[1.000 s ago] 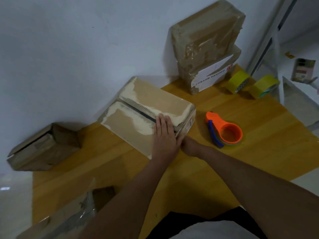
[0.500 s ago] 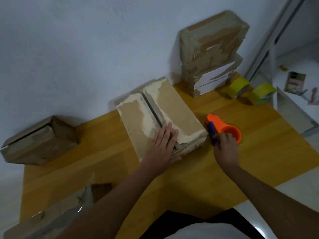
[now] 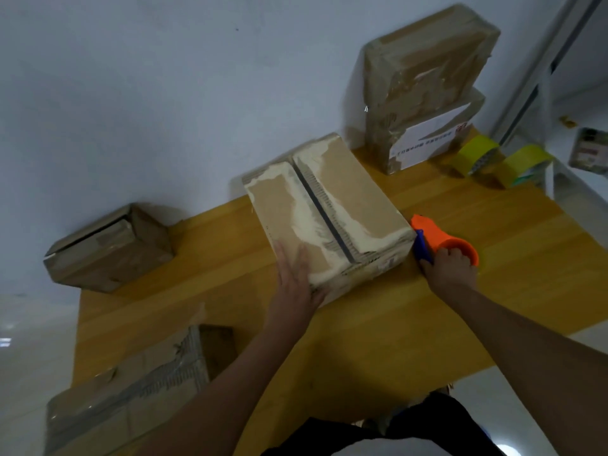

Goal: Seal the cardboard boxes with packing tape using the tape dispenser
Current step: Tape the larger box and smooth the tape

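The cardboard box (image 3: 325, 212) lies on the worktop (image 3: 378, 324) near its middle, flaps closed but the centre seam (image 3: 324, 213) untaped; the seam, and the box's long axis, run from the near edge away toward the wall, tilted slightly left. The left hand (image 3: 296, 284) lies flat with straight fingers on the near-left flap, pressing it down. The tape dispenser (image 3: 441, 245) rests on the worktop touching the box's near-right corner; its orange nose points away and left, roughly parallel to the seam. The right hand (image 3: 452, 271) curls around the dispenser's rear ring; it is the nearer hand. The seam lies left of the dispenser, so taping likely starts at the seam's near end.
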Tool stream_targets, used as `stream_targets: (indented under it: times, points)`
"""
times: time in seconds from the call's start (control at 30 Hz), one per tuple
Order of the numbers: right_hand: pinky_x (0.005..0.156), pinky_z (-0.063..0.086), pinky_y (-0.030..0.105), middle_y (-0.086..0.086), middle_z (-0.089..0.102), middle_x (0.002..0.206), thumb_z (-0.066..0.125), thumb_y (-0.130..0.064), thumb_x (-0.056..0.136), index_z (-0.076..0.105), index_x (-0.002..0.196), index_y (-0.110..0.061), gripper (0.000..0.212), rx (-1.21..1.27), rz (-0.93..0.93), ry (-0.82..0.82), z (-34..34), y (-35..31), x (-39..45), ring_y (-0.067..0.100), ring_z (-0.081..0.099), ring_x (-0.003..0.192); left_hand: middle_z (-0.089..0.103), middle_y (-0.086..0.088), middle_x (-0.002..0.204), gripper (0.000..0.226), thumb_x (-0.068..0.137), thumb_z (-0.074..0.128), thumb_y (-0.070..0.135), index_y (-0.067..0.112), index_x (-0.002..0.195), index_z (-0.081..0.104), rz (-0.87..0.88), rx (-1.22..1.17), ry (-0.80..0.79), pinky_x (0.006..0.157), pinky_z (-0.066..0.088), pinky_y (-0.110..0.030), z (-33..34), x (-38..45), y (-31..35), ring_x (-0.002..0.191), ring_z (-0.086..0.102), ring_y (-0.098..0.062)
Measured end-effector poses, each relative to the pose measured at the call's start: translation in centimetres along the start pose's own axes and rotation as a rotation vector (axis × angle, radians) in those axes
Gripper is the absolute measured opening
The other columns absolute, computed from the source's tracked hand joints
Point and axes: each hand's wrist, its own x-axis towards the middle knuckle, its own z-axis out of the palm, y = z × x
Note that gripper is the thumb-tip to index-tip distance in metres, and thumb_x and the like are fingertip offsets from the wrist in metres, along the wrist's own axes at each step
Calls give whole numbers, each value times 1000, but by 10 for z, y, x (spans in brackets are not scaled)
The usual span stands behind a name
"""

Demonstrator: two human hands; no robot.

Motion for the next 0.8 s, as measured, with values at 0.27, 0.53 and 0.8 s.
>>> stream_targets:
  times: [0.27,0.53,0.8]
  points:
    - [76,44,48,18,60,90,42,-27,101,50,103,-1,26,330,-105,79,-20,39,-33,38,58,81,-33,-23,153,87,96,49,46,19,151,-12,-4,23,-106,117,30,-42,-8,14,3,150,0,-40]
    - [73,41,44,17,58,111,47,-56,94,61,106,-2,57,1005,196,-33,-84,62,-47,33,55,97,-28,-17,157,81,93,46,44,13,157,7,116,-50,-131,117,26,-40,-7,50,12,149,11,-39]
    - [58,32,40,26,37,64,53,-69,78,55,73,10,79,995,-218,-66,-159,55,-48,26,40,56,-15,-3,164,89,83,24,82,27,153,26,-86,-50,-117,121,10,-48,-18,59,37,150,-11,-31]
